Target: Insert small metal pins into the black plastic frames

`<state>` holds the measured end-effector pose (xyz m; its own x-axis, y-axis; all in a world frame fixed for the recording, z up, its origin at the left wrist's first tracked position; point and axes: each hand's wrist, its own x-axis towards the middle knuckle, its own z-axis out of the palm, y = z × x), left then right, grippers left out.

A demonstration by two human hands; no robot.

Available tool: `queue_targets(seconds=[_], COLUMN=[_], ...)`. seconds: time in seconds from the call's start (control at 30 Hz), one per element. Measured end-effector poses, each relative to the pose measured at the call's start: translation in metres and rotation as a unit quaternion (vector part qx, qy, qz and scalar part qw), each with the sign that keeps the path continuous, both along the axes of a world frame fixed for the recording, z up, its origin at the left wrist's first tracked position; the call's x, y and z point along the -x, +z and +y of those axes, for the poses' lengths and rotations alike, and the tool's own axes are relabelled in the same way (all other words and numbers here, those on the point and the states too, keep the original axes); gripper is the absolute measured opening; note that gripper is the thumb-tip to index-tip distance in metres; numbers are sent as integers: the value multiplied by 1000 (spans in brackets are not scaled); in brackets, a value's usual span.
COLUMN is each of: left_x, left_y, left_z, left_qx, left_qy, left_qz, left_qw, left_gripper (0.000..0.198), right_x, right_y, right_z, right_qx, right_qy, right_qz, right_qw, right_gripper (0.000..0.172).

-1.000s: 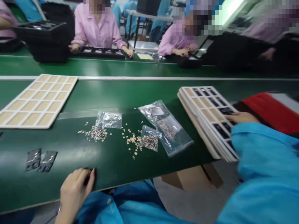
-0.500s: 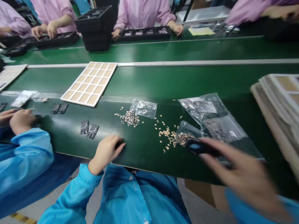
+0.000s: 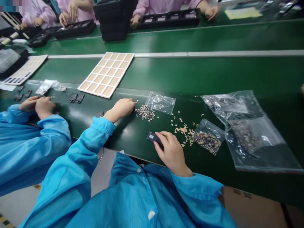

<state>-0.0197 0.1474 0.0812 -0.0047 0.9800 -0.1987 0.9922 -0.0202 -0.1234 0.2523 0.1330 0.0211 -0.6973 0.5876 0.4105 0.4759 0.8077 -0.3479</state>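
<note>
- Black part (image 3: 152,137): I log smooth plastic.
- Large bag (image 3: 249,136): clear, glossy plastic film.
- Worktop (image 3: 201,74): smooth, faintly glossy.
- My sleeve (image 3: 76,161): creased cloth.

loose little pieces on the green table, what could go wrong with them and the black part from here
The left hand is right by the speckled pile, so a careless sweep might scatter it.

The tan pieces lie loose near the right hand; its cuff or fingers could drag some away.

The black part is held near the front edge of the green table; if it slipped, it might drop off.
</note>
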Motion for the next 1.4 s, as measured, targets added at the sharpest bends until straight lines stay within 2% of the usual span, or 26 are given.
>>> queue_targets(seconds=[0.17,0.33,0.57,0.83,0.93,1.07,1.17,1.23,1.3,1.4], left_x=[-1,2,6,-3,-17,-46,-69,-83,-93,-105], left_y=[-3,-7,-8,5,6,6,7,9,10,12], left_z=[-3,-5,-7,-27,-46,-72,-86,-92,-95,-95], left_qx=[-8,-46,-121,-188,-266,-344,-337,-299,-239,-154], left_qy=[-10,6,70,147,121,24,-36,-48,-34,-1], left_qz=[0,-3,-22,-44,-83,-143,-214,-291,-380,-472], left_qw=[1000,999,990,970,953,928,916,908,893,868], left_gripper=[27,26,23,18,14,14,16,17,17,15], right_x=[1,1,1,0,0,1,5,8,9,9], right_y=[-2,-2,-3,-5,-2,16,36,47,53,51], right_z=[-2,-2,-2,0,2,-1,-4,-5,-5,-8], right_qx=[-20,-26,-19,-3,2,-2,6,23,43,56], right_qy=[0,4,9,14,7,5,52,83,98,90], right_qz=[0,2,-2,14,29,117,190,214,221,219], right_qw=[1000,1000,1000,1000,1000,993,980,973,969,970], right_gripper=[28,28,29,30,32,33,32,30,25,15])
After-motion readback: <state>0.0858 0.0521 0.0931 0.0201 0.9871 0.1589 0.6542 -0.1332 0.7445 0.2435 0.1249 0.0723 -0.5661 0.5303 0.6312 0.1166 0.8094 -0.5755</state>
